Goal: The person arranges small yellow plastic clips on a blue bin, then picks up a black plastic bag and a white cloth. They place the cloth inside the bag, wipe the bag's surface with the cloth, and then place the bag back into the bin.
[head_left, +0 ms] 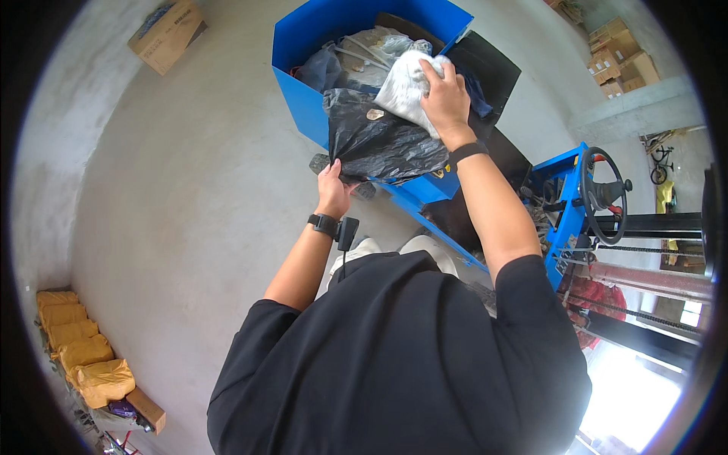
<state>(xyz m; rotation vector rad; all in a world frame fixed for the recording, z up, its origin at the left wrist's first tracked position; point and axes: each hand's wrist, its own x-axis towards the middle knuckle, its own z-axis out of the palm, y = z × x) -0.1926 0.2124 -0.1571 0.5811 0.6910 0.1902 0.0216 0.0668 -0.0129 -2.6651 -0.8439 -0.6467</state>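
My left hand (334,188) is closed, pinching the near left edge of a black plastic bag (383,140). The bag is spread out at the front of a blue metal bin (299,102) on a blue vehicle. My right hand (446,98) grips a white crumpled bundle (409,87), cloth or a bag, I cannot tell which. This bundle overlaps the far edge of the black bag. Behind it, clear plastic bags (364,53) and pale sticks lie in the bin. A small pale patch shows on the black bag.
To the right stand a black steering wheel (605,193) and blue steering column of the vehicle. Cardboard boxes sit at the upper left (168,36) and upper right (622,57). Yellow wrapped packages (80,345) line the lower left wall. Grey concrete floor (189,174) lies left of me.
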